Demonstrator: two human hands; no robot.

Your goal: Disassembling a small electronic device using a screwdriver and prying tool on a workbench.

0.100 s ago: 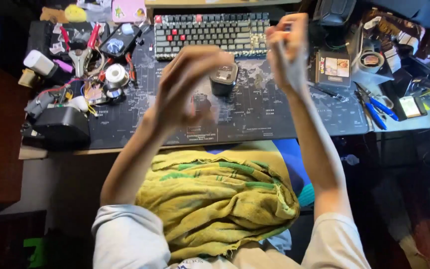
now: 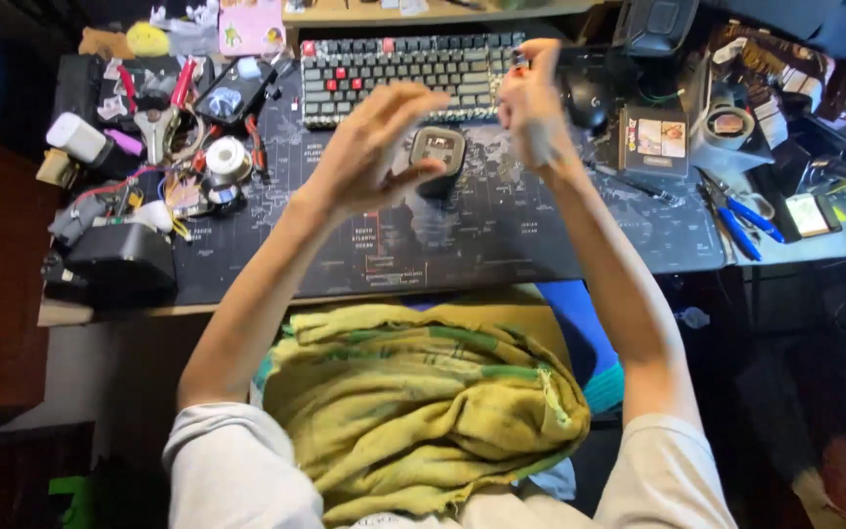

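My left hand hovers over the dark desk mat with its fingers spread and blurred. Its thumb is right beside a small dark gadget with a pale top that stands on the mat. My right hand is raised to the right of that gadget, fingers bunched together at the near edge of a keyboard with grey and red keys. A tiny reddish spot shows at the fingertips. Whether they pinch anything is unclear.
Red-handled pliers, a tape roll, a white bottle and a black box crowd the mat's left side. On the right lie a black mouse, a small picture box and blue-handled pliers. A yellow-green cloth covers my lap.
My right hand has shifted a little to the left, towards the keyboard's near edge. My left hand stays over the gadget, fingers still moving.
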